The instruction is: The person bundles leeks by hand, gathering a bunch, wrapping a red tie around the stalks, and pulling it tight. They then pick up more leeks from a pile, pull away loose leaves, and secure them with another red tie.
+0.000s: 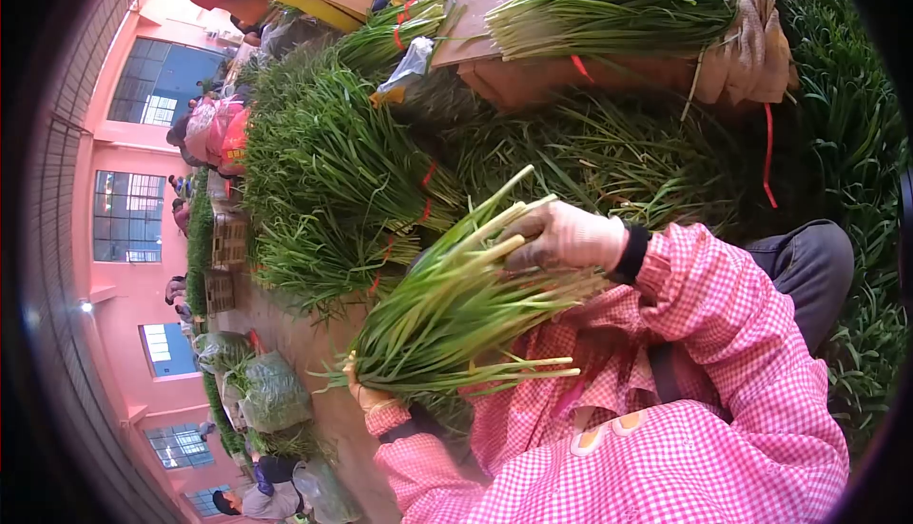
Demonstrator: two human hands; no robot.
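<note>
A loose bunch of long leafy green stalks with pale stem ends, like green garlic or chives (447, 305), is held out in front of my pink gingham smock. My right hand (566, 239), in a pale glove with a dirty thumb area, is closed around stalks near the pale ends. At the leafy end, my left hand (369, 393) grips the bunch, its fingers partly hidden by leaves. Some stalk ends stick out past the bunch toward my lap. Trimmed leaves and loose stalks (609, 153) lie heaped just beyond my right hand.
The view is turned sideways. A brown bench (561, 82) bears another bundle of greens (618, 1), with red ties and a sack cloth (751, 44) by it. Big piles of greens (323, 153) stand ahead; more greens (846, 96) lie beside my leg. Other people (271, 495) are farther off.
</note>
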